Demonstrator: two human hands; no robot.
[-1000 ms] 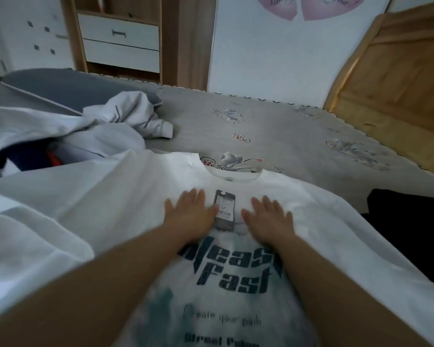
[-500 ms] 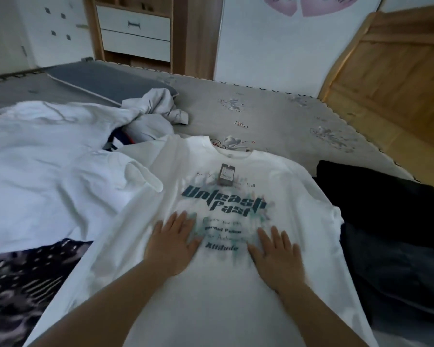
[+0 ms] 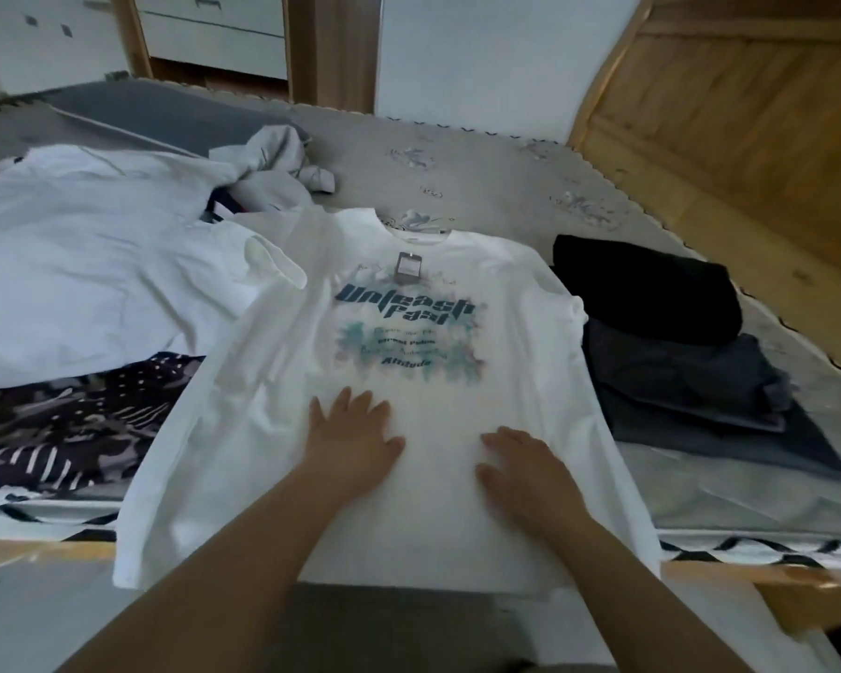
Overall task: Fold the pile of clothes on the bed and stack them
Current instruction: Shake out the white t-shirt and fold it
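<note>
One white T-shirt (image 3: 409, 502) lies flat and face up on the near part of the bed (image 3: 506, 177), its long way running from near to far, with the neck at the far end and the bottom edge hanging over the near side. Both hands lie flat on its lower part with straight fingers, the left hand (image 3: 348, 442) and the right hand (image 3: 525, 471) a little apart. Folded dark clothes (image 3: 671, 342) sit just right of it, and a loose pile of clothes (image 3: 93, 264) lies on the left.

Your left hand (image 3: 348, 442) and right hand (image 3: 530, 471) are bare, forearms too (no sleeves, rings or watch visible).
</note>
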